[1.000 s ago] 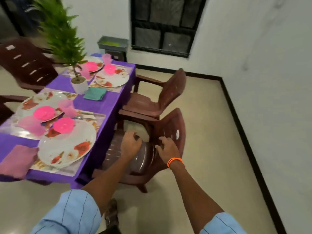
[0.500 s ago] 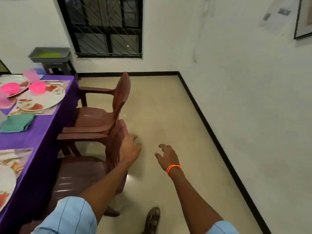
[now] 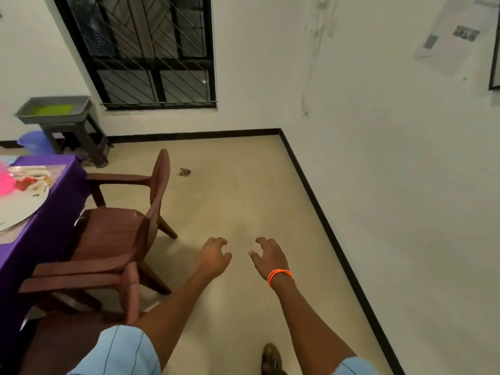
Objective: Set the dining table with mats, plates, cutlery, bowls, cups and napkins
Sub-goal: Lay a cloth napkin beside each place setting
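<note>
Only a corner of the dining table (image 3: 48, 212), under its purple cloth, shows at the left edge. On it lie a floral mat (image 3: 51, 169), a white flowered plate (image 3: 19, 207) and part of a pink bowl (image 3: 4, 182). My left hand (image 3: 213, 257) and my right hand (image 3: 267, 257), with an orange band at the wrist, hang in the air over the bare floor. Their fingers are loosely curled and hold nothing. Both hands are well to the right of the table.
Two brown plastic chairs stand along the table's side, one (image 3: 121, 226) ahead and one (image 3: 81, 334) right by my left arm. A grey tray (image 3: 54, 109) sits on a dark stool under the window, a blue bucket (image 3: 35, 142) beside it. Beige floor stretches to the right wall.
Both hands have let go of the near chair's back and now hang free. My view has swung right, away from the table, towards the floor and wall.
</note>
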